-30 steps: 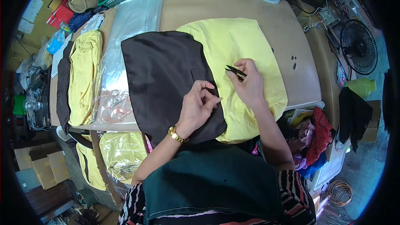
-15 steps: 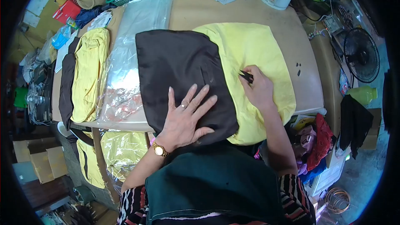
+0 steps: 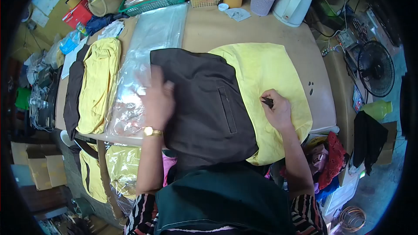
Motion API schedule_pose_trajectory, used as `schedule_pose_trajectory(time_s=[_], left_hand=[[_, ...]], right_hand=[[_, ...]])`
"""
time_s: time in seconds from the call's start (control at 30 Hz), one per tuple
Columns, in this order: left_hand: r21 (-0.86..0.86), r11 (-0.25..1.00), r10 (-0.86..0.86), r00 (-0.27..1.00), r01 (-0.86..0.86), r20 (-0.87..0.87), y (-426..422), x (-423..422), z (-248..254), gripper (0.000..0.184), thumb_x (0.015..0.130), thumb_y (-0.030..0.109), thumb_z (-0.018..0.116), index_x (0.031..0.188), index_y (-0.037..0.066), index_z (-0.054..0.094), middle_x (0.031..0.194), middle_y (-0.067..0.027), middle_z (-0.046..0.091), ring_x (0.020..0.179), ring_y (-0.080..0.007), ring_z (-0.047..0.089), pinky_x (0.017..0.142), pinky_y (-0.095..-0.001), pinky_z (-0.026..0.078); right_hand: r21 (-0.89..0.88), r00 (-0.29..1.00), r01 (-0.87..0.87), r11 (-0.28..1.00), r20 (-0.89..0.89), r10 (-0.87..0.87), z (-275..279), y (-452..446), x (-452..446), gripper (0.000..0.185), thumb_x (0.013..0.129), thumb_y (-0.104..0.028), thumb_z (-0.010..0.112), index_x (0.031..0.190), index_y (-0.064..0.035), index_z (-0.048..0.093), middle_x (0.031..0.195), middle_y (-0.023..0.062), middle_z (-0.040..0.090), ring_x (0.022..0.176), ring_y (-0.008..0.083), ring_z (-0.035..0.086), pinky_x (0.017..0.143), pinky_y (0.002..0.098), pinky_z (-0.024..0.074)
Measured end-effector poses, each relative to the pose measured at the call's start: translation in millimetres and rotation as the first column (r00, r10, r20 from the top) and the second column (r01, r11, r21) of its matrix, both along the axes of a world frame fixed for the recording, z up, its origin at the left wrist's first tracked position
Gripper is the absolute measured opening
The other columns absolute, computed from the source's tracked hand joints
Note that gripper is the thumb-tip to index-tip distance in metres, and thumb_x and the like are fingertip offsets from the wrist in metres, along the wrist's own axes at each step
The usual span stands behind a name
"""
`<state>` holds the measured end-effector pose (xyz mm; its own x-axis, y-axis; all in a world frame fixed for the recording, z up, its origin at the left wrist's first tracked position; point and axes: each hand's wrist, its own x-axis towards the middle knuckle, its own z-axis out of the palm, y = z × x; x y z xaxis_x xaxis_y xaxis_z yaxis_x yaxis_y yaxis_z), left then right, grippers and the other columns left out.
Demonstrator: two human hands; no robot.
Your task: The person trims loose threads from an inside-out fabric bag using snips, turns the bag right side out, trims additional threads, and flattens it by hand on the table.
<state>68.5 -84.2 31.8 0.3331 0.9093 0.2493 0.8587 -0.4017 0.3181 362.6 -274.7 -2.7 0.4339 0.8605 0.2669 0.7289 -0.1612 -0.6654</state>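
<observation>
Where rippled dark fabric (image 3: 198, 104) ends, creased yellow cloth (image 3: 267, 67) spreads.

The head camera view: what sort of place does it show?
Probably a sewing workshop: a dark brown and yellow fabric piece, small black pointed snips and flat clear plastic sheets suggest it.

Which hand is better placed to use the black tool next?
Probably the right hand: it holds the black tool over the yellow fabric, while the left hand, blurred, is at the left edge of the dark fabric.
</observation>
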Motion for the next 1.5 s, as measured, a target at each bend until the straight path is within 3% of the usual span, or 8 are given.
schedule_pose_trajectory(time_s=[0.2, 0.37, 0.63, 0.97, 1.03, 1.23, 1.33, 1.5], left_hand=[[-0.073, 0.584, -0.812, 0.583, 0.809, -0.031, -82.7, 52.1, 19.5, 0.065, 0.083, 0.047, 0.064, 0.139, 0.016, 0.051, 0.154, -0.0095, 0.036, 0.145, -0.0354, 0.023, 0.112, -0.0672, 0.008], [0.439, 0.898, 0.100, 0.957, 0.030, -0.272, -7.9, 16.9, -10.5, 0.042, 0.088, 0.032, 0.063, 0.127, 0.018, 0.061, 0.140, -0.0138, 0.049, 0.133, -0.0365, 0.041, 0.109, -0.0610, 0.023], [0.052, 0.822, -0.568, 0.822, 0.566, 0.028, -39.9, 90.5, -33.2, 0.063, 0.082, 0.044, 0.070, 0.135, 0.013, 0.054, 0.146, -0.0134, 0.043, 0.137, -0.0333, 0.037, 0.112, -0.0609, 0.020], [0.320, 0.947, 0.191, 0.814, -0.006, -0.548, 100.0, -14.0, -5.9, 0.063, 0.092, 0.040, 0.053, 0.149, 0.020, 0.037, 0.159, -0.0144, 0.024, 0.149, -0.0369, 0.009, 0.106, -0.0755, 0.007], [0.479, 0.877, 0.031, 0.999, -0.045, 0.036, 80.9, -0.9, 20.0, 0.067, 0.088, 0.041, 0.057, 0.148, 0.019, 0.038, 0.158, -0.0161, 0.025, 0.149, -0.0378, 0.012, 0.109, -0.0719, 0.007], [-0.171, 0.784, -0.616, 0.715, 0.596, -0.332, -56.0, 13.7, -13.3, 0.075, 0.083, 0.049, 0.063, 0.147, 0.015, 0.040, 0.157, -0.0187, 0.026, 0.147, -0.0399, 0.015, 0.111, -0.0700, 0.004], [0.354, 0.917, 0.009, 0.879, 0.182, -0.477, 33.9, -29.8, -7.6, 0.064, 0.094, 0.043, 0.054, 0.148, 0.011, 0.038, 0.160, -0.0187, 0.018, 0.147, -0.0453, 0.009, 0.105, -0.0752, 0.016], [0.219, 0.976, 0.035, 0.982, 0.006, -0.184, 129.5, -3.4, -11.9, 0.093, 0.087, 0.072, 0.047, 0.149, 0.003, 0.034, 0.160, -0.0228, 0.012, 0.149, -0.0407, 0.001, 0.111, -0.0692, 0.007]], right_hand=[[-0.031, 0.998, 0.038, 0.999, 0.046, -0.037, -3.0, 8.7, -3.9, 0.016, 0.081, -0.008, 0.071, 0.092, -0.0082, 0.060, 0.073, 0.0102, 0.067, 0.066, 0.0283, 0.067, 0.061, 0.0375, 0.0514], [0.002, 0.998, 0.051, 0.999, -0.024, -0.051, -2.4, 5.3, -0.5, 0.016, 0.081, -0.010, 0.071, 0.093, -0.0083, 0.060, 0.077, 0.0099, 0.068, 0.070, 0.0282, 0.068, 0.063, 0.0382, 0.0515], [-0.037, 0.997, 0.075, 0.997, 0.035, -0.074, -1.0, 9.4, -0.7, 0.015, 0.082, -0.008, 0.070, 0.095, -0.0052, 0.063, 0.079, 0.0109, 0.070, 0.072, 0.0237, 0.070, 0.064, 0.0330, 0.0526], [-0.034, 0.997, 0.069, 0.997, 0.024, -0.069, -3.7, 6.1, 1.8, 0.017, 0.081, -0.010, 0.069, 0.096, -0.0090, 0.060, 0.080, 0.0102, 0.068, 0.073, 0.0299, 0.067, 0.065, 0.0404, 0.0511], [-0.048, 0.997, 0.083, 0.995, 0.010, -0.083, -4.1, 9.9, 2.1, 0.017, 0.081, -0.010, 0.068, 0.096, -0.0091, 0.060, 0.080, 0.0102, 0.068, 0.073, 0.0302, 0.067, 0.065, 0.0406, 0.0512], [-0.045, 0.996, 0.088, 0.995, 0.014, -0.087, -0.1, 2.1, 6.9, 0.017, 0.080, -0.010, 0.067, 0.096, -0.0085, 0.061, 0.082, 0.0113, 0.068, 0.077, 0.0311, 0.067, 0.068, 0.0409, 0.0522], [-0.031, 0.997, 0.055, 0.998, 0.052, -0.053, 2.1, 3.3, 1.2, 0.016, 0.081, -0.011, 0.070, 0.094, -0.0066, 0.061, 0.077, 0.0116, 0.067, 0.070, 0.0277, 0.068, 0.062, 0.0364, 0.0517], [-0.011, 0.997, 0.026, 1.000, 0.080, -0.025, -3.0, 5.6, 3.6, 0.015, 0.082, -0.012, 0.070, 0.093, -0.0064, 0.061, 0.076, 0.0111, 0.067, 0.068, 0.0255, 0.067, 0.061, 0.0364, 0.0507]])
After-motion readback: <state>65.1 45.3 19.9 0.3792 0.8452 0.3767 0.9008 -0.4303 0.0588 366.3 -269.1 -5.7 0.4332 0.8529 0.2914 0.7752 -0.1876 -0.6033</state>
